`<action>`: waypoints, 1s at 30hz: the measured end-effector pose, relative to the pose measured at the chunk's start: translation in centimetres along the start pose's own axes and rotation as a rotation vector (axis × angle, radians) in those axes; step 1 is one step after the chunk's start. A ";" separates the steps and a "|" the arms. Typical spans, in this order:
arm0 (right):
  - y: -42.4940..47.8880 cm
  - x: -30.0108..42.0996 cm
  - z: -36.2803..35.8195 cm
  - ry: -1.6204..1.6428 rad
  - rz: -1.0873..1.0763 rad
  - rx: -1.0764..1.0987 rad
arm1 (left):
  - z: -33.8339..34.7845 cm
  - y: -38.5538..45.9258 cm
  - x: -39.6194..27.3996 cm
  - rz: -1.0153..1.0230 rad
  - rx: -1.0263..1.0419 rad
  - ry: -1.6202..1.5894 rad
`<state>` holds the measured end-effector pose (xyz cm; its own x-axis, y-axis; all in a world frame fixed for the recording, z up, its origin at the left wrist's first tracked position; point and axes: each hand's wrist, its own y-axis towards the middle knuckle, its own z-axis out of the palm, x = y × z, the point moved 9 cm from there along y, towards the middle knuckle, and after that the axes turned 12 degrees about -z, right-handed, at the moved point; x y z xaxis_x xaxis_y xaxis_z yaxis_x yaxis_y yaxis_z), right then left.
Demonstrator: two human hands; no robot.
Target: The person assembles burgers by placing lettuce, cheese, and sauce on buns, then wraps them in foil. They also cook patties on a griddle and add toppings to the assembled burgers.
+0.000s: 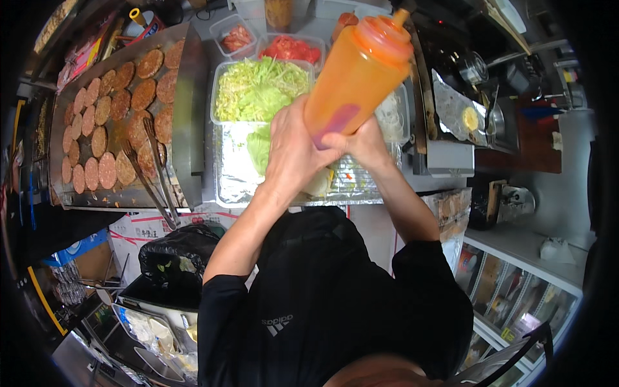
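Both hands are around the lower end of an orange squeeze bottle (358, 72). Its nozzle points up and away to the right. My left hand (292, 140) wraps the bottle's left side, and my right hand (365, 140) grips it from the right, with the hands meeting in front. A darker purplish patch shows near the bottle's base. Behind my left hand is a clear tub of shredded lettuce (263, 87). Below the hands lies a foil-lined tray with a wire rack (355, 186), holding a lettuce leaf (258, 150) and partly hidden food.
At left, a griddle (113, 193) carries many round meat patties (144, 94); metal tongs (154, 174) overhang its front edge. Tubs of sliced tomato (292, 48) and bacon-like strips (237, 37) stand behind. An egg-like round (469, 118) sits at right. A black-bagged bin (176, 251) stands below.
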<state>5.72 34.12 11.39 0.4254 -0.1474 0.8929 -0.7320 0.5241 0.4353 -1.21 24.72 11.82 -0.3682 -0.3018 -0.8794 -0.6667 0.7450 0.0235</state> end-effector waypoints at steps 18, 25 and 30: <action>-3.0 0.1 -12.7 -0.100 0.027 -0.478 | -2.4 -12.5 18.4 -0.403 -0.308 -0.578; -3.5 1.0 -11.6 -0.113 0.151 -0.494 | -2.4 -15.6 19.1 -0.409 -0.290 -0.508; -6.7 0.6 -9.4 -0.192 0.121 -0.368 | -2.2 -15.5 20.0 -0.418 -0.292 -0.502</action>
<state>15.88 38.43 7.94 0.2162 -0.2012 0.9554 -0.5175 0.8061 0.2869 0.37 5.80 -5.14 0.2518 -0.1649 -0.9536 -0.8588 0.4162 -0.2987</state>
